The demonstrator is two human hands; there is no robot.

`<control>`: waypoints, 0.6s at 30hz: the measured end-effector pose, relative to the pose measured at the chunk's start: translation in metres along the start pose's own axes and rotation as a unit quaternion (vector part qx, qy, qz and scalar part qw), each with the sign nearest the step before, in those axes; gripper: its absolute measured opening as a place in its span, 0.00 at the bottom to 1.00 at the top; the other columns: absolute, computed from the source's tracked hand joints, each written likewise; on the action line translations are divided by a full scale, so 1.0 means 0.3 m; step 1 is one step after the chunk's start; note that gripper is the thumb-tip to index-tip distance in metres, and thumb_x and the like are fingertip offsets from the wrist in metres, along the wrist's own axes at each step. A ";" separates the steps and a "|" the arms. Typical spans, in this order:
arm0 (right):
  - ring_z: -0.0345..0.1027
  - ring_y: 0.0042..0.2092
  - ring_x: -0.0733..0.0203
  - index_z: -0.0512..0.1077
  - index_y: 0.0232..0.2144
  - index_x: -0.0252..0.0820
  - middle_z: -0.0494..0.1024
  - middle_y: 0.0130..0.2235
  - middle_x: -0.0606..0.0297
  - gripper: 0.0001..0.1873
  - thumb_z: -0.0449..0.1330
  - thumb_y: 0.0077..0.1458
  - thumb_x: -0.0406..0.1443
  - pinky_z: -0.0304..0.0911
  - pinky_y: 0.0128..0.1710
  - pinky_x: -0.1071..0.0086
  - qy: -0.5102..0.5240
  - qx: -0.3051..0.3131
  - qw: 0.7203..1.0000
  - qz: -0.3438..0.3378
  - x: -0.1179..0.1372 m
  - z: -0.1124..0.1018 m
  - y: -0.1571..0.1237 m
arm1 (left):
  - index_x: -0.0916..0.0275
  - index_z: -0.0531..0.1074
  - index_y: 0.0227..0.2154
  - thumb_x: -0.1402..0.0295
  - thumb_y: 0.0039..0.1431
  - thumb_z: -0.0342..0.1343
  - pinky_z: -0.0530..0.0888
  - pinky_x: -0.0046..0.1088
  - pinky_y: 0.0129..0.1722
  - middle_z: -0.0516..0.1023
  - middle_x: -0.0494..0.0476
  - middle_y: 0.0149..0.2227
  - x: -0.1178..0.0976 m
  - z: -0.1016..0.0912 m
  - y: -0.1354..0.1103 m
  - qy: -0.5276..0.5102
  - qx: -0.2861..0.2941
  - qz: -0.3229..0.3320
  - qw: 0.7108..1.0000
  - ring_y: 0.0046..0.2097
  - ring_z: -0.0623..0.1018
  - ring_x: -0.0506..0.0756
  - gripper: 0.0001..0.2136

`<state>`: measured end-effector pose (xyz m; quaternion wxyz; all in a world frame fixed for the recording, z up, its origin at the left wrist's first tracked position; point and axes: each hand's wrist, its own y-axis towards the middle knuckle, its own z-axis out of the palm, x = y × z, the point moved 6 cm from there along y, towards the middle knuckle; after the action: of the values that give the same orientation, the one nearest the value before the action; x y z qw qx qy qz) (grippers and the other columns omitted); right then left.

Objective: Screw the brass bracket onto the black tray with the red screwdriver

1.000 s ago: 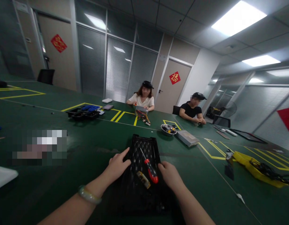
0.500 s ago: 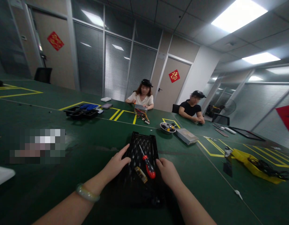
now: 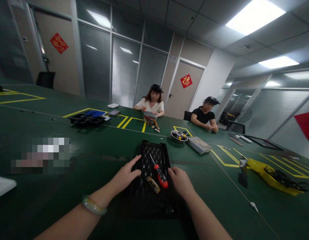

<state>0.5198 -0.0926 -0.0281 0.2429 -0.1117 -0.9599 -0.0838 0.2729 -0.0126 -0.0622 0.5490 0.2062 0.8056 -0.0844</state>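
A black perforated plastic tray (image 3: 150, 148) lies on the green work table (image 3: 209, 206) directly in front of me. Inside it lie a screwdriver with a red and black handle (image 3: 160, 176) and a small circuit board (image 3: 152, 184). My left hand (image 3: 125, 174) rests with spread fingers on the tray's left edge, a pale green bangle (image 3: 93, 205) on its wrist. My right hand (image 3: 181, 182) touches the tray's right edge, close to the screwdriver handle. Neither hand grips anything, and the tray's near end lies in shadow.
Two seated co-workers face me across the table. A metal bowl of small parts (image 3: 179, 136) and a grey box (image 3: 199, 145) stand beyond the tray. To the right lies a yellow bag with black cables (image 3: 272, 176); a black tray with blue items (image 3: 86, 119) sits far left.
The view has shifted slightly, so the table and room sit a little higher in the frame. My hands stay at the tray's edges, and the screwdriver and board lie in it as before.
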 end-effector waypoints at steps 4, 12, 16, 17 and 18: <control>0.69 0.30 0.61 0.71 0.27 0.43 0.76 0.26 0.65 0.18 0.50 0.66 0.43 0.52 0.28 0.70 0.001 -0.009 1.000 0.011 -0.002 -0.008 -0.005 | 0.54 0.60 0.64 0.61 0.56 0.54 0.51 0.51 0.65 0.51 0.58 0.70 -0.041 0.000 -0.021 0.109 -0.019 0.039 0.993 0.69 0.52 0.65 0.31; 0.69 0.38 0.61 0.72 0.38 0.46 0.75 0.37 0.66 0.09 0.57 0.62 0.43 0.58 0.38 0.70 0.022 -0.060 0.995 -0.071 0.110 -0.098 -0.067 | 0.48 0.80 0.36 0.54 0.61 0.53 0.55 0.49 0.58 0.72 0.51 0.55 -0.189 0.058 -0.100 0.225 0.085 0.149 0.959 0.59 0.64 0.64 0.12; 0.68 0.39 0.61 0.77 0.36 0.48 0.75 0.37 0.68 0.06 0.64 0.57 0.42 0.58 0.39 0.71 0.013 0.032 0.979 -0.202 0.212 -0.072 -0.125 | 0.49 0.81 0.33 0.53 0.58 0.55 0.56 0.46 0.55 0.75 0.52 0.49 -0.186 0.069 -0.097 0.230 0.116 0.143 0.956 0.55 0.66 0.63 0.11; 0.68 0.40 0.61 0.78 0.37 0.49 0.75 0.37 0.68 0.08 0.66 0.55 0.43 0.58 0.40 0.70 0.000 0.052 0.974 -0.221 0.227 -0.060 -0.137 | 0.48 0.81 0.33 0.53 0.58 0.56 0.56 0.46 0.56 0.76 0.52 0.48 -0.182 0.071 -0.094 0.229 0.121 0.144 0.955 0.55 0.66 0.63 0.11; 0.68 0.41 0.60 0.78 0.38 0.50 0.75 0.37 0.68 0.10 0.68 0.53 0.44 0.58 0.42 0.70 -0.014 0.069 0.969 -0.235 0.237 -0.050 -0.146 | 0.47 0.81 0.33 0.54 0.57 0.56 0.55 0.46 0.56 0.76 0.52 0.47 -0.177 0.073 -0.090 0.227 0.125 0.143 0.955 0.54 0.66 0.63 0.10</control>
<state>0.4544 -0.1255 0.0147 0.2099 0.1332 -0.9660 -0.0707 0.2966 -0.0577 -0.0241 0.3276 0.4000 0.8542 -0.0555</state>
